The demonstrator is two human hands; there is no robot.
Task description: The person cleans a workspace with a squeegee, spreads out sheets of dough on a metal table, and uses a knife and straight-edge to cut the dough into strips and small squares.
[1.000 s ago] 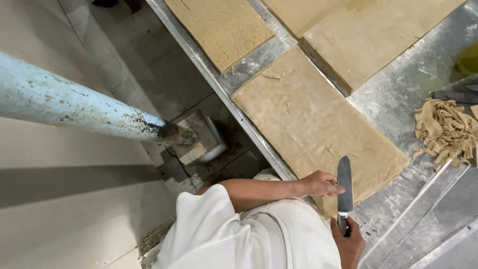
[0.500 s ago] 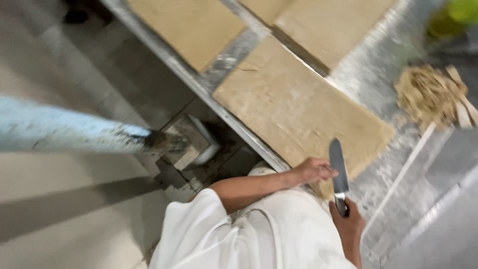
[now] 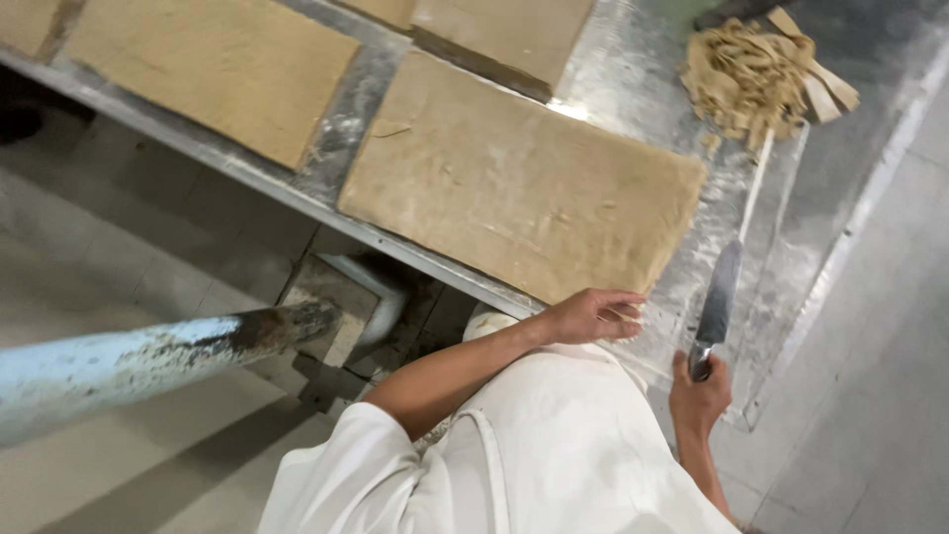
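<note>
Steel, dusted with flour, is the top of the bench [image 3: 633,89] in front of me. On it I count four tan dough sheets. The nearest sheet [image 3: 514,183] is a big rectangle, and its corner comes close to the bench edge by my body. A second sheet [image 3: 213,64] lies to its left, with a bare strip of metal between them. A third sheet [image 3: 504,30] lies behind the nearest one, and only a corner of the fourth sheet [image 3: 25,20] shows at the picture edge.

My left hand [image 3: 591,314] rests flat on the near corner of the nearest sheet, fingers loosely spread. My right hand [image 3: 700,396] is closed around the handle of one long knife [image 3: 718,297]; its blade lies on the bench just beside the right edge of that sheet, pointing away from me. Beyond the tip lies one thin pale strip [image 3: 756,183], and past it one heap of dough trimmings [image 3: 756,74].

Below the bench I see one pale blue pipe [image 3: 129,361] with a rusty end, above the tiled floor [image 3: 119,257].
</note>
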